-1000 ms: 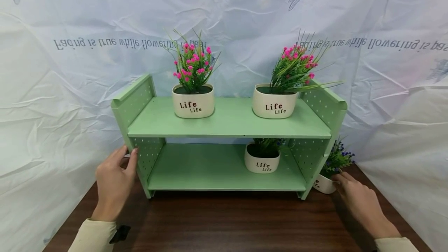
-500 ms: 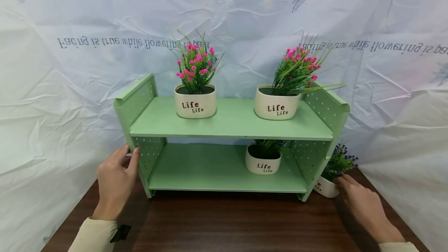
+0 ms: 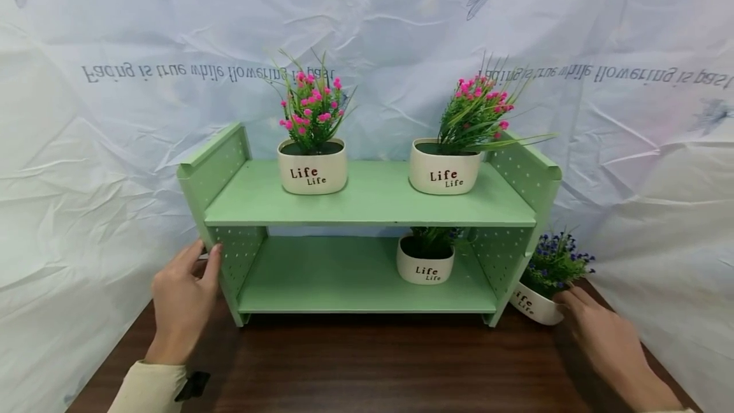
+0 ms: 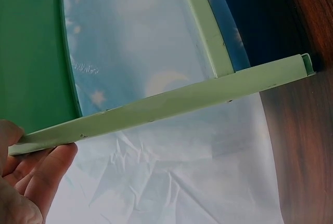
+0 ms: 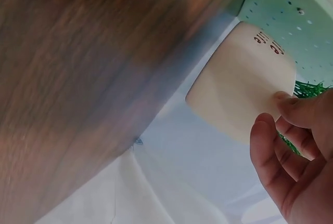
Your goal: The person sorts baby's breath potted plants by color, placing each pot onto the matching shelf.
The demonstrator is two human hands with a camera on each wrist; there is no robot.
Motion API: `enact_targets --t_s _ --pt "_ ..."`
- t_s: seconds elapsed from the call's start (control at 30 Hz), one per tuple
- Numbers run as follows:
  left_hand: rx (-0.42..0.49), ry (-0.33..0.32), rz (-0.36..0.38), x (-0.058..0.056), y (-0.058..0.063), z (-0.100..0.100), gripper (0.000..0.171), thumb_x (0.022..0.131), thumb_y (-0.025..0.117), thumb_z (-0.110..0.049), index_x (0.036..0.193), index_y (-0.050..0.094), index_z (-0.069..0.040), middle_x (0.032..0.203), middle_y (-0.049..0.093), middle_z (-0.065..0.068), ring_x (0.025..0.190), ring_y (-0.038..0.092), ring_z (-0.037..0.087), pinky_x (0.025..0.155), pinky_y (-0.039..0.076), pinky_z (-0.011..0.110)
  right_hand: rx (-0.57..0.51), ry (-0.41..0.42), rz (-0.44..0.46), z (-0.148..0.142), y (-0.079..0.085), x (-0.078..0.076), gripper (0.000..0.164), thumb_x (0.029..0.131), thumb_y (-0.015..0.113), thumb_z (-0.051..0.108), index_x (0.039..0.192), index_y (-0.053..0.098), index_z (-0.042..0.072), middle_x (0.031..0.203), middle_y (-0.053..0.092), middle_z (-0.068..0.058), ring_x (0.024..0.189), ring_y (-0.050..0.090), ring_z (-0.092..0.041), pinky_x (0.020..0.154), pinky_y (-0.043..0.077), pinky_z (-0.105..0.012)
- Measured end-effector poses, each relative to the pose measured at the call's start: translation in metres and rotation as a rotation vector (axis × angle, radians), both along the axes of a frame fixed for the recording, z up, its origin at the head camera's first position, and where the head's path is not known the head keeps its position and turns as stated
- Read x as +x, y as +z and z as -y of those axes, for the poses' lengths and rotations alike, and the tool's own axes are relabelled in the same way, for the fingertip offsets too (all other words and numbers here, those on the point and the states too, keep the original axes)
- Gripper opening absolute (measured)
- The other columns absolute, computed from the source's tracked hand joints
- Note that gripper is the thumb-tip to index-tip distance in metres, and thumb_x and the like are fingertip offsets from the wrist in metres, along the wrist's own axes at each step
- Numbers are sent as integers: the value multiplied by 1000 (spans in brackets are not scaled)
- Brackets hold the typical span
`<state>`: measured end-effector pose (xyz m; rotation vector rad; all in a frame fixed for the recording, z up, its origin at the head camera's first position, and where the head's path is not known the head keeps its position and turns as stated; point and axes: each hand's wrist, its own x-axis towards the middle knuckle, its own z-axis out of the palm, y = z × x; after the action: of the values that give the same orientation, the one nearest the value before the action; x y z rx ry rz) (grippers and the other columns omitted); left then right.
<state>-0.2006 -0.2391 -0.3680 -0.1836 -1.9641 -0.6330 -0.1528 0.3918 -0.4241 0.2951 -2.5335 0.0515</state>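
My left hand (image 3: 182, 301) pinches the front edge of the left side panel of a green two-tier shelf (image 3: 367, 311). In the left wrist view, thumb and fingers lie on either side of that green edge (image 4: 156, 107). At the shelf's right, my right hand (image 3: 604, 336) pinches the rim of a cream flowerpot (image 3: 536, 308) holding blue-purple artificial flowers (image 3: 559, 263). This pot leans a little, and the shelf's side hides part of it. The right wrist view shows the thumb on the pot's wall (image 5: 239, 78), close to the perforated side panel (image 5: 281, 11).
Two cream pots with pink flowers, a left one (image 3: 312, 174) and a right one (image 3: 444, 174), stand on the upper tier. Another pot (image 3: 425, 266) with dark flowers stands at the lower tier's right. A brown wooden table (image 3: 367, 362) lies beneath; printed cloth (image 3: 367, 24) hangs behind.
The pot in my right hand has shifted rightward, out from beside the shelf, and more of its lettering shows. My left hand keeps its grip on the side panel.
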Motion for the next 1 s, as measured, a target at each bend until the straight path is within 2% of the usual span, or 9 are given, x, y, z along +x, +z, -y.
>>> enact_targets --t_s 0.17,0.37,0.5,0.57,0.63,0.73,0.77,0.87,1.0 --pt "-10 4 -1 -1 -1 1 22 93 70 -10 111 73 2 89 73 18 66 72 32 59 46 16 16 12 -24 0 7 13 38 71 80 -1 103 65 14 99 62 -2 68 62 -21 42 40 -33" --pt "1 6 20 -2 -1 1 20 93 70 -12 108 73 1 91 73 18 67 72 33 64 39 5 31 38 -32 -3 17 31 49 60 81 -5 104 65 11 101 62 -4 78 65 -29 49 50 -46" --pt "4 4 17 -2 -1 1 19 94 69 -13 106 73 1 90 73 19 67 72 33 64 38 4 38 54 -31 -7 21 42 52 55 84 1 102 65 11 100 63 -3 74 65 -28 52 52 -46" --pt "1 5 12 -2 -1 1 18 94 69 -13 105 73 1 90 73 18 66 72 33 63 39 6 41 53 -44 -9 22 47 34 73 82 20 102 66 13 98 63 -1 72 64 -26 51 51 -44" --pt "-1 6 12 -2 -1 1 17 94 69 -13 104 73 1 90 73 18 66 72 32 63 41 9 38 49 -65 -9 22 52 29 90 69 40 100 66 14 95 62 1 66 62 -21 48 49 -39" --pt "2 12 19 -2 -1 0 17 95 68 -14 104 73 0 91 73 17 66 72 32 62 44 14 33 29 -88 -7 21 61 28 96 61 42 100 67 15 91 61 3 59 57 -16 44 44 -35" --pt "3 14 21 -2 -1 0 17 95 69 -14 104 73 -1 91 73 17 66 72 32 62 44 14 27 17 -83 -6 21 65 16 92 68 30 100 67 15 90 60 3 57 55 -14 44 43 -33" --pt "10 19 30 -2 -1 0 18 94 69 -14 107 73 -1 93 73 18 67 72 32 63 42 11 25 -30 -69 0 23 75 20 82 78 14 100 68 16 89 60 3 55 54 -12 43 41 -31" --pt "15 23 24 -3 -2 0 20 94 69 -13 109 73 0 95 73 18 69 72 34 67 37 3 47 -80 13 7 30 86 23 80 79 14 101 69 16 93 62 1 54 52 -10 42 40 -30"
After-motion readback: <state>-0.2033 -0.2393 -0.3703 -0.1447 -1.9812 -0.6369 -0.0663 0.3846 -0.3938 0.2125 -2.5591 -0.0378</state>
